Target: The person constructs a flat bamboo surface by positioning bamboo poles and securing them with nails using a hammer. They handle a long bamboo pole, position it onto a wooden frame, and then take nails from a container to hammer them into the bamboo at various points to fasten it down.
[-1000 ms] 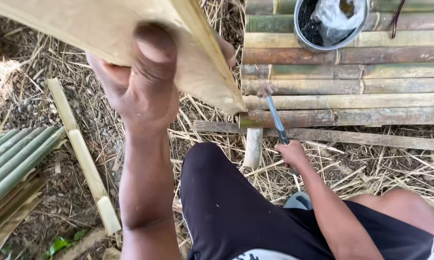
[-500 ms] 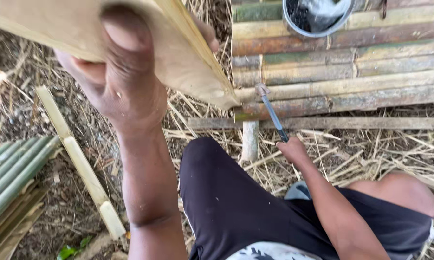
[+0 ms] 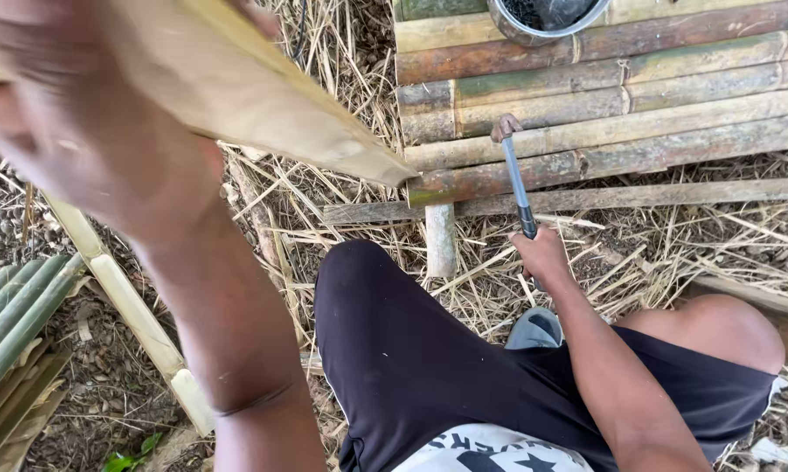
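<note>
My left hand (image 3: pixel 70 131) is close to the camera and blurred, gripping a wide split bamboo slat (image 3: pixel 271 105) whose pointed end reaches down to the front edge of a bamboo platform (image 3: pixel 638 96). My right hand (image 3: pixel 541 255) holds the handle of a hammer (image 3: pixel 514 170); its rusty head rests against the front poles of the platform. My knees in black shorts (image 3: pixel 411 350) fill the lower middle of the view.
A dark metal pot (image 3: pixel 542 17) stands on the platform at the top. A short bamboo post (image 3: pixel 440 238) sits under the platform's edge. Split green bamboo pieces (image 3: pixel 9 315) lie at the lower left, a pale bamboo strip (image 3: pixel 131 306) beside them. Dry straw covers the ground.
My left hand with the slat has come nearer the camera and shifted left. The hammer has swung from lying along the platform edge to upright, head against the poles.
</note>
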